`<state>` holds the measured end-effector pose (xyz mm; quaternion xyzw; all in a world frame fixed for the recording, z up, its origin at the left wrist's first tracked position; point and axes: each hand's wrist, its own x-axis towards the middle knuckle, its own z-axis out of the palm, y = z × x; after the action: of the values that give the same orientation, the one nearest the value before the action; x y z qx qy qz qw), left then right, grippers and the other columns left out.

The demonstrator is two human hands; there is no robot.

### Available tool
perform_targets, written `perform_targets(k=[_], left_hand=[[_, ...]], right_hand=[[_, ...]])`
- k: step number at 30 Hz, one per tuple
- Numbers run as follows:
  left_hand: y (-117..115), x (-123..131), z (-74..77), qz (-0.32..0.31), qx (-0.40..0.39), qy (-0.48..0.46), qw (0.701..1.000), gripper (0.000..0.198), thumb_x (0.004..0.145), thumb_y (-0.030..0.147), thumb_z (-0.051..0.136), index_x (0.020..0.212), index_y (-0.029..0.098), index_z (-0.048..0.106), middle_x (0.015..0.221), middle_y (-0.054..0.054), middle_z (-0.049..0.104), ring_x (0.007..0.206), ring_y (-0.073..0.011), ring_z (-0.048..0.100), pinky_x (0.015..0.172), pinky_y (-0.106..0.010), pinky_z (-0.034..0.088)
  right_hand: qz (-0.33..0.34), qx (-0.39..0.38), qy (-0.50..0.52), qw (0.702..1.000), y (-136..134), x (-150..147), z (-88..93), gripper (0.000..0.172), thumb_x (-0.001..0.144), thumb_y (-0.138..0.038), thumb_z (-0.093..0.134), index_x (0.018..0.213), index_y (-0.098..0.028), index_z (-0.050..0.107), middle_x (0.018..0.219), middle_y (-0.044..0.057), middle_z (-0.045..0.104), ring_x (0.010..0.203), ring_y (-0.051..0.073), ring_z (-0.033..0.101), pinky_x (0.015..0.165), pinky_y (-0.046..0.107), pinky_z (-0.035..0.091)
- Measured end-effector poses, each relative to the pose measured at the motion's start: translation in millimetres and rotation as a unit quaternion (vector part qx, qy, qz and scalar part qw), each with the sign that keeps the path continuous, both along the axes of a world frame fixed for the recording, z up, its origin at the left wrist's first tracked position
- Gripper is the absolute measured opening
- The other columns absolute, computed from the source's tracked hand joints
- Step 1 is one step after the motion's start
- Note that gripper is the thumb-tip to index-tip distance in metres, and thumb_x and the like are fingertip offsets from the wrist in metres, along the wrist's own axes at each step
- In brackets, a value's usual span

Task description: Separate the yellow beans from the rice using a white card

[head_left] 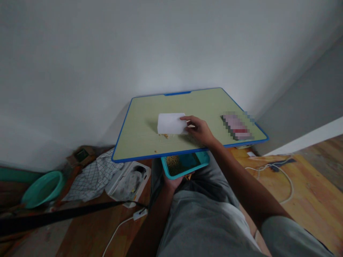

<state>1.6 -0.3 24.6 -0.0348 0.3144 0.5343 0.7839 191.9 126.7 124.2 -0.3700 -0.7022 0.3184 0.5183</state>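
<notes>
Fingers point(187, 118) on white sponge point(170, 123), green bd point(203, 103) by wall point(171, 46)

Pale wall point(80, 71) meets grayer wall point(300, 89) at a corner; white baseboard point(302, 137); worn wooden floor point(316, 192); dim, even light.

This looks like a room in a home: plain white walls point(80, 71), a wood-grain floor point(316, 189) crossed by a white power cord point(284, 178), and a teal plastic basin point(43, 189) beside a checked cloth point(92, 178) on the floor, near a small blue-edged board point(150, 142).
</notes>
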Motion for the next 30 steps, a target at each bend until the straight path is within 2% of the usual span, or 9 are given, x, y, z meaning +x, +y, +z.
perform_targets(k=[2,8,13,19,22,25,28,30], left_hand=[[0.9,-0.6,-3.0,-0.007,0.004,0.002,1.000,0.068,0.112,0.053,0.028,0.108,0.023,0.089,0.159,-0.016,0.067,0.176,-0.0375,0.024,0.132,-0.084,0.011],[2.0,-3.3,-14.1,-0.014,0.016,-0.006,1.000,0.066,0.111,0.057,0.031,0.116,0.022,0.086,0.163,-0.016,0.063,0.169,-0.0475,0.036,0.126,-0.092,0.015],[1.8,-2.9,-11.5,-0.013,0.010,-0.007,1.000,0.063,0.111,0.057,0.034,0.117,0.022,0.085,0.162,-0.016,0.064,0.170,-0.0445,0.035,0.128,-0.090,0.014],[1.1,-0.7,-5.0,-0.010,0.004,-0.016,1.000,0.074,0.111,0.059,0.025,0.109,0.019,0.087,0.155,-0.022,0.068,0.172,-0.0435,0.031,0.128,-0.090,0.009],[0.7,-0.4,-5.0,-0.002,0.000,-0.018,1.000,0.070,0.111,0.056,0.029,0.110,0.019,0.088,0.163,-0.021,0.062,0.171,-0.0452,0.032,0.129,-0.089,0.009],[0.0,-0.1,-6.0,0.016,0.007,-0.019,1.000,0.066,0.111,0.055,0.034,0.109,0.019,0.089,0.173,-0.017,0.052,0.171,-0.0443,0.033,0.134,-0.084,0.013],[0.0,0.3,-5.0,0.013,0.000,-0.017,1.000,0.069,0.112,0.054,0.029,0.107,0.019,0.088,0.168,-0.017,0.058,0.174,-0.0401,0.029,0.135,-0.083,0.011],[0.6,0.8,-3.8,0.007,0.002,-0.014,1.000,0.070,0.112,0.055,0.028,0.108,0.019,0.088,0.164,-0.017,0.061,0.174,-0.0414,0.028,0.132,-0.087,0.009]], right_hand=[[-0.001,-0.001,0.008,1.000,0.0,-0.4,-0.5,0.053,0.080,-0.016,0.068,0.132,-0.024,0.078,0.136,0.011,0.077,0.105,0.022,0.072,0.084,0.037,0.068],[-0.011,-0.004,0.007,1.000,0.0,-0.3,-0.5,0.053,0.080,-0.015,0.066,0.131,-0.024,0.078,0.136,0.011,0.077,0.104,0.022,0.072,0.086,0.038,0.068],[0.004,-0.001,0.002,1.000,-0.7,0.6,0.1,0.053,0.080,-0.015,0.067,0.131,-0.024,0.079,0.136,0.011,0.077,0.105,0.023,0.072,0.086,0.039,0.068],[0.001,0.000,0.004,1.000,-1.0,0.6,-2.1,0.053,0.081,-0.016,0.067,0.132,-0.025,0.079,0.136,0.011,0.077,0.105,0.022,0.072,0.086,0.038,0.068],[0.012,0.001,0.004,1.000,-1.7,1.0,-2.6,0.054,0.081,-0.014,0.066,0.133,-0.024,0.079,0.135,0.011,0.077,0.105,0.022,0.072,0.085,0.037,0.067],[0.018,0.007,0.009,1.000,-2.0,1.6,-2.6,0.055,0.082,-0.013,0.066,0.134,-0.022,0.079,0.135,0.012,0.076,0.105,0.021,0.070,0.084,0.035,0.066],[0.023,0.006,0.001,1.000,-1.9,2.1,-2.6,0.056,0.081,-0.012,0.065,0.135,-0.022,0.079,0.130,0.011,0.077,0.103,0.020,0.069,0.084,0.034,0.065],[0.026,0.004,-0.002,1.000,-1.9,2.5,-2.3,0.056,0.082,-0.011,0.065,0.135,-0.022,0.079,0.129,0.010,0.077,0.103,0.020,0.069,0.086,0.035,0.065]])
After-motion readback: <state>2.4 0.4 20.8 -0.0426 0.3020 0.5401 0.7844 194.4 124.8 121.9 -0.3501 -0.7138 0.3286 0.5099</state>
